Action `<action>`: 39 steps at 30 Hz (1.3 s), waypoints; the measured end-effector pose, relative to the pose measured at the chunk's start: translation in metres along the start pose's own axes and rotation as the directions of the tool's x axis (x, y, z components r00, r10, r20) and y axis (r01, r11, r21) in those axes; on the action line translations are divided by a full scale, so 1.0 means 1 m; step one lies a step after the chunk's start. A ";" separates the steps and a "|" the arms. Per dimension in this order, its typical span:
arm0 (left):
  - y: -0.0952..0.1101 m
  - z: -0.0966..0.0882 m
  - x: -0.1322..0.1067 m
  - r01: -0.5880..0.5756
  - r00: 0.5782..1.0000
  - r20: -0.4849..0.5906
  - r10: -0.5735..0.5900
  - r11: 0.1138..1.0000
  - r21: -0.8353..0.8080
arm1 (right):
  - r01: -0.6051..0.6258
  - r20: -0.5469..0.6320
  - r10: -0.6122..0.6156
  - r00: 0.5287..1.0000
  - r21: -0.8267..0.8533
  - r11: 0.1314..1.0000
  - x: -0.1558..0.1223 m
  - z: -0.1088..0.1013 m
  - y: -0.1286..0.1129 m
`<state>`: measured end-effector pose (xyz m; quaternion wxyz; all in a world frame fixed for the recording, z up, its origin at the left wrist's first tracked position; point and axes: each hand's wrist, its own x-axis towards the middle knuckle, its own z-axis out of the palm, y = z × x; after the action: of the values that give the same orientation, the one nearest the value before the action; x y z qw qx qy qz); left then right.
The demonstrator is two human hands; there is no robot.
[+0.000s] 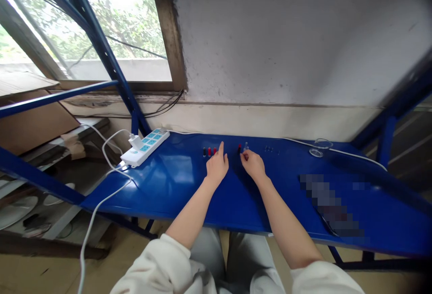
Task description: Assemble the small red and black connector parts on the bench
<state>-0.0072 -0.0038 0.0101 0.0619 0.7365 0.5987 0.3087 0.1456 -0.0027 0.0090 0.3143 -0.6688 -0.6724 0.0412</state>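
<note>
A blue metal table (pixel 175 186) stretches in front of me. My left hand (pixel 216 167) rests on it with the index finger stretched out, pointing beside a short row of small black and red upright parts (pixel 209 151). My right hand (pixel 253 163) lies just to the right, fingers curled in a pinch at a small red part and a small clear one (pixel 243 148); what it grips is too small to name. Several tiny dark pieces (pixel 269 149) stand further right.
A white power strip (pixel 146 147) with blue sockets and a plugged adapter lies at the table's back left, its white cable (pixel 97 204) trailing to the floor. A clear glass dish (pixel 320 147) sits at the back right. Blue rack beams cross the left.
</note>
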 end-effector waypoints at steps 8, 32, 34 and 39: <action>-0.017 0.000 0.009 0.127 0.992 -0.018 -0.126 0.990 0.062 | 0.243 0.031 -0.249 0.968 0.121 0.962 -0.005 0.005 -0.014; -0.009 0.012 0.017 0.136 0.989 0.150 0.012 0.365 -0.921 | -0.248 0.207 0.137 0.969 0.786 0.566 -0.001 0.017 -0.019; -0.010 0.011 0.017 0.143 0.988 0.155 0.006 0.358 -0.923 | -0.297 0.264 0.136 0.955 0.832 0.469 -0.001 0.014 -0.022; -0.009 0.008 0.016 0.143 0.990 0.140 -0.033 0.359 -0.922 | -0.262 0.244 0.100 0.965 0.856 0.446 -0.002 0.008 -0.024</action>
<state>-0.0089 0.0153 0.0055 0.5115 0.5542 0.3552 0.5523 0.1203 -0.0040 0.0137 0.5535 -0.4729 -0.5012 0.4677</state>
